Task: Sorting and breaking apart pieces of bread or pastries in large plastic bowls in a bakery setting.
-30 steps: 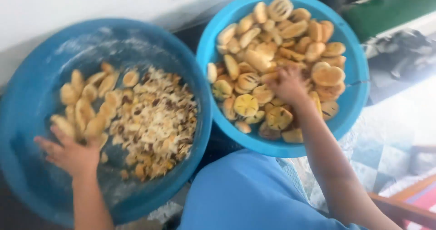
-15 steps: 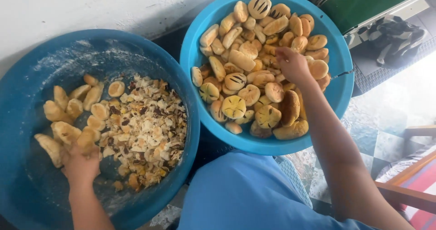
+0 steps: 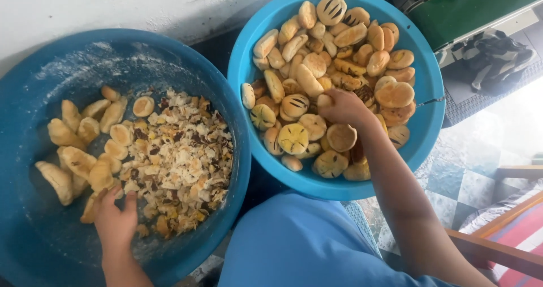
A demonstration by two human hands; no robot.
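In the head view, the left hand lies with spread fingers in the big dark blue basin, at the lower edge of the crumbled bread pile. It touches the crumbs and one long roll but closes on nothing. Half a second ago this hand was higher, among the whole rolls on the left of the basin; now it has come down and a little to the right, so these rolls lie free above it.

The right hand is in the lighter blue basin, which is heaped with round and oval buns. Its fingers curl around a small pale bun near the middle of the heap. One second ago this hand rested further right and lower on the heap; since then it has moved toward the centre and closed on this bun, so I judge one more bun is being taken up.

The two hands are well apart, one in each basin.
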